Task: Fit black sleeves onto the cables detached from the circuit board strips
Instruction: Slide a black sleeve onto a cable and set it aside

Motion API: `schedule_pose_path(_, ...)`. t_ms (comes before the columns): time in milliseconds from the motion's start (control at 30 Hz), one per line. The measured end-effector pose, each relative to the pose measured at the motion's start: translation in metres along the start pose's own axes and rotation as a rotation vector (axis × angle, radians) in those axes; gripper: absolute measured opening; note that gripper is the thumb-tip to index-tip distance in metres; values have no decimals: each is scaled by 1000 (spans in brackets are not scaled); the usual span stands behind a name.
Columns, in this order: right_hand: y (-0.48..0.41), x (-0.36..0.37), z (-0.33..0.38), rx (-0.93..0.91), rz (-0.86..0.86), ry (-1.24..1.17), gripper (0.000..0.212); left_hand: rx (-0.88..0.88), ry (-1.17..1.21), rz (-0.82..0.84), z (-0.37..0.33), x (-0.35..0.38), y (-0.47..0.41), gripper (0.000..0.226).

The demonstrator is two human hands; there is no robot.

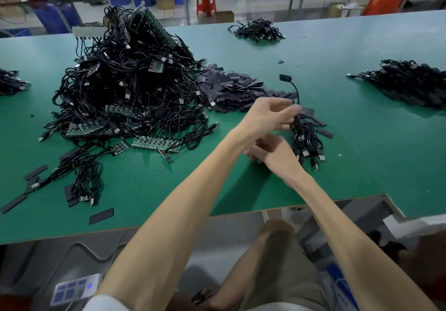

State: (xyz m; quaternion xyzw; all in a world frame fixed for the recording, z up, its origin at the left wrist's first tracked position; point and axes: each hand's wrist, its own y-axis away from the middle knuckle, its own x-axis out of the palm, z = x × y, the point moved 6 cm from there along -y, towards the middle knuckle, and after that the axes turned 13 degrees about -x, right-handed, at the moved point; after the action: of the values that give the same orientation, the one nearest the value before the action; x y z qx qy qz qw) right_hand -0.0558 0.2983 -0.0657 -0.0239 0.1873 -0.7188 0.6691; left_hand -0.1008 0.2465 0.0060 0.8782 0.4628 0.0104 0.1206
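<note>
Bottom of frame: a bare knee (pixel 277 238) below the desk edge, and a white keypad device (pixel 76 291) on the floor at lower left. The green desk (pixel 241 190) takes up the middle of the frame. A few loose sleeves (pixel 101 216) lie flat near its front edge at left. Both forearms cross at centre. The right hand (pixel 272 153) sits under the left wrist with its fingers curled; cannot tell whether it holds anything. Just right of it a small bundle of cables (pixel 305 139) rests on the desk, USB plugs fanned toward the viewer. The left hand (pixel 268 115) is above, its blurred fingertips pinching one cable (pixel 296 92) that arcs upward. That cable's free end is already covered by a black sleeve and is raised clear of the desk. Behind the hands lies the pile of black sleeves (pixel 231 91), touching the big heap of cables (pixel 125 88) at centre left. Green circuit board strips (pixel 154 143) poke out of the heap's near side, and more stand tilted at its top. Right edge: a low pile of dark cables (pixel 407 81). Left edge: part of another pile (pixel 9 83). Far centre: a small cable pile (pixel 259 30). Beyond the desk stands a red stool (pixel 205 1), with cardboard boxes around it on the floor.
</note>
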Motion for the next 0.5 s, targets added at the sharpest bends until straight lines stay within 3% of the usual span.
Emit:
schedule_pose_path(133,0,2,4,-25,33,71,19,50,17,8,13,-6,6,35)
schedule_pose_path(300,-2,0,3,-27,15,53,17,115,-67,-179,25,-40,16,24)
schedule_pose_path(500,0,0,2,-9,16,55,10,137,-441,-424,49,-87,36,29)
